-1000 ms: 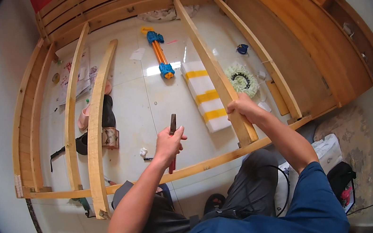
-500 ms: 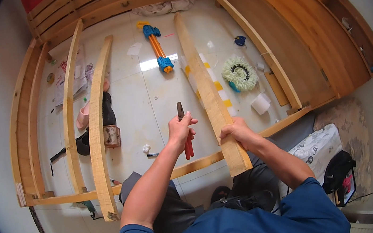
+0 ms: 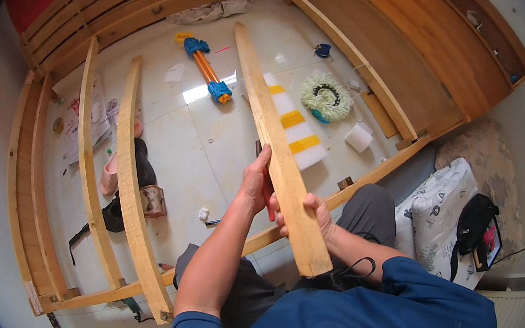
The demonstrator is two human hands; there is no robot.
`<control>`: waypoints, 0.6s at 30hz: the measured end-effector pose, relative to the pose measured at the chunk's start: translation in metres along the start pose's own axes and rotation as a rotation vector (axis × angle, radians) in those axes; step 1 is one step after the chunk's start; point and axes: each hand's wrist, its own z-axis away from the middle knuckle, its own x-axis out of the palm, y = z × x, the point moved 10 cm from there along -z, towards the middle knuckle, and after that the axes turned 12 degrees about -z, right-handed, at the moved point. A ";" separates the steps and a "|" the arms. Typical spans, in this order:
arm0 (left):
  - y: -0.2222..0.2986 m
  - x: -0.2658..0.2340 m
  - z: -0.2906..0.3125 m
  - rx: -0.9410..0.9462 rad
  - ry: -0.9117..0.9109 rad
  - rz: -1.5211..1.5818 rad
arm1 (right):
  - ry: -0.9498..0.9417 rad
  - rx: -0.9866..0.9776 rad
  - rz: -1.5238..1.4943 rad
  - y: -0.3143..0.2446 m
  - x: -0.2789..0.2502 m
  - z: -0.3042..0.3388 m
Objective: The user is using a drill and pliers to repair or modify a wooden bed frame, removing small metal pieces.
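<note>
My right hand (image 3: 315, 215) is wrapped round the lower part of a long wooden slat (image 3: 290, 193), which slants up and away over the frame. In my left hand (image 3: 256, 184) is a pair of pliers with red handles (image 3: 270, 210); the slat hides part of the tool. That hand is close against the slat's left edge, thumb at the wood. Below the slat runs the near rail (image 3: 372, 179) of a wooden bed frame. A small dark bracket (image 3: 345, 182) sits on this rail, right of my right hand.
Other slats (image 3: 137, 181) span the frame at left. On the floor inside are a blue and orange toy (image 3: 209, 71), a striped foam sheet (image 3: 298, 131), a pale green mop head (image 3: 326, 98) and a white paper roll (image 3: 359, 137). A black bag (image 3: 476, 228) lies at right.
My right hand has brought the slat's near end left and toward me, off the bracket on the rail. The pliers are now partly behind the slat.
</note>
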 end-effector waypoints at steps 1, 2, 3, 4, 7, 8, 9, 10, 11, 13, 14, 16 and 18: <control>0.006 0.011 0.005 0.008 -0.029 0.006 | -0.064 0.033 -0.115 0.012 0.001 0.002; 0.007 0.011 0.004 0.012 -0.030 0.010 | -0.131 0.074 -0.229 0.022 0.004 0.006; 0.008 0.014 0.002 0.016 -0.058 -0.019 | -0.170 0.097 -0.257 0.024 0.000 0.008; 0.009 0.018 0.002 0.012 -0.092 -0.051 | -0.168 0.090 -0.256 0.020 -0.003 0.010; 0.009 0.011 0.002 0.016 -0.026 -0.130 | -0.097 0.297 0.057 0.029 -0.007 0.020; 0.008 0.002 0.004 0.010 0.009 -0.191 | -0.100 0.295 0.054 0.021 0.004 0.018; 0.006 -0.005 0.005 0.009 0.011 -0.195 | 0.091 0.260 0.207 0.006 -0.007 0.012; 0.004 -0.023 0.005 0.000 0.084 -0.312 | 0.278 0.232 0.363 -0.013 -0.017 0.008; 0.005 -0.033 0.004 -0.007 0.150 -0.428 | 0.367 0.129 0.493 -0.050 -0.028 0.002; 0.010 -0.019 0.009 0.010 0.188 -0.470 | 0.489 -0.042 0.709 -0.118 -0.037 -0.016; 0.013 -0.015 0.013 0.026 0.235 -0.511 | 0.515 -0.098 0.801 -0.143 -0.027 -0.029; 0.009 -0.013 0.007 0.038 0.244 -0.606 | 0.487 -0.086 0.967 -0.166 -0.004 -0.071; 0.004 -0.017 0.008 0.040 0.261 -0.632 | 0.483 -0.141 0.916 -0.154 0.019 -0.113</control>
